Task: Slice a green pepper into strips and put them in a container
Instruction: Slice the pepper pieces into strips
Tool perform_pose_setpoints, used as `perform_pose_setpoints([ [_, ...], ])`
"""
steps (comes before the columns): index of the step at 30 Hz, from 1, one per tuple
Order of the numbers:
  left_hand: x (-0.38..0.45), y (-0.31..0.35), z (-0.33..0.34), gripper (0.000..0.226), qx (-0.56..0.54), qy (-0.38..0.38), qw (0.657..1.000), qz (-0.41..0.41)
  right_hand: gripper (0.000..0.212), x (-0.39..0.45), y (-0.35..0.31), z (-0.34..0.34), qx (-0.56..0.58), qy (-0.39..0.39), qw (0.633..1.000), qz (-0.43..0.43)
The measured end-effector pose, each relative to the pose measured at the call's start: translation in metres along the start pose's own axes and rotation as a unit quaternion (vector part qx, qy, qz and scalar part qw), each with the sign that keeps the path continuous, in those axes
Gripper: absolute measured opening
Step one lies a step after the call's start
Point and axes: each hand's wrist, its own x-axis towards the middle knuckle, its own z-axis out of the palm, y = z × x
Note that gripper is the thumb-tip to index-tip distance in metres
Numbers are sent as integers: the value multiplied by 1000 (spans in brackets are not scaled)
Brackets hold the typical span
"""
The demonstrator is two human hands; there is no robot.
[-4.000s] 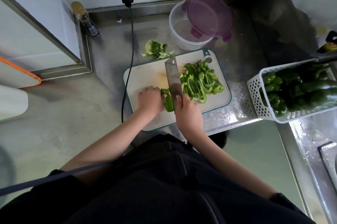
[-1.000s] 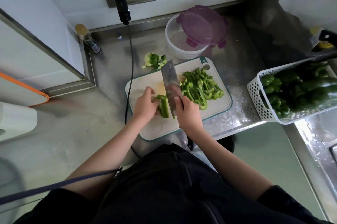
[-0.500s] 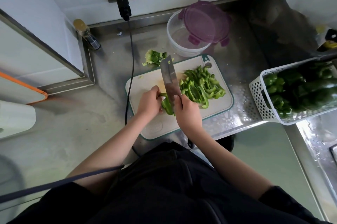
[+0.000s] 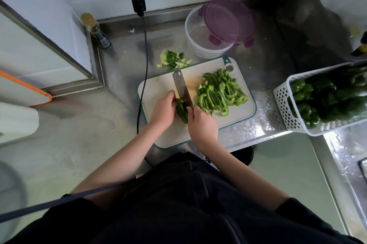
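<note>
On the white cutting board (image 4: 158,88) lies a piece of green pepper (image 4: 181,110). My left hand (image 4: 162,109) holds it down with curled fingers. My right hand (image 4: 201,124) grips the handle of a cleaver (image 4: 181,87), whose blade stands on the pepper right beside my left fingers. To the right of the blade lies a pile of cut pepper strips (image 4: 220,92). Behind the board stands a clear round container (image 4: 200,42), with its purple lid (image 4: 228,19) leaning on its rim.
Pepper core scraps (image 4: 171,58) lie on the steel counter behind the board. A white basket (image 4: 286,108) of whole green peppers stands at the right. A black cable (image 4: 145,48) runs from the wall socket past the board's left edge. A small bottle (image 4: 95,30) stands at the back left.
The cleaver has kept chopping down on the pepper piece, which is shorter than four seconds ago. My left hand has edged back along it. The strip pile is slightly larger.
</note>
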Motion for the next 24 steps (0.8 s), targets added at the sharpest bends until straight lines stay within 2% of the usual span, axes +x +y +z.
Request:
perform_pose_setpoints([
  [14,-9,-5,1,15,-9,-2,999,46,39,33,-12,-13,7,-31,999,-9],
  [17,-10,-9,0,7,1,-30,998,54,41,40,-8,-23,-76,-42,995,-49],
  [19,-10,-9,0,11,18,-40,997,64,42,42,0,-27,-119,-38,990,-65],
  [22,-7,-8,0,11,33,-35,996,71,39,40,8,-30,-91,-22,994,-47],
  [24,-1,-5,0,13,51,-38,996,65,40,34,11,-32,-32,6,999,-31],
])
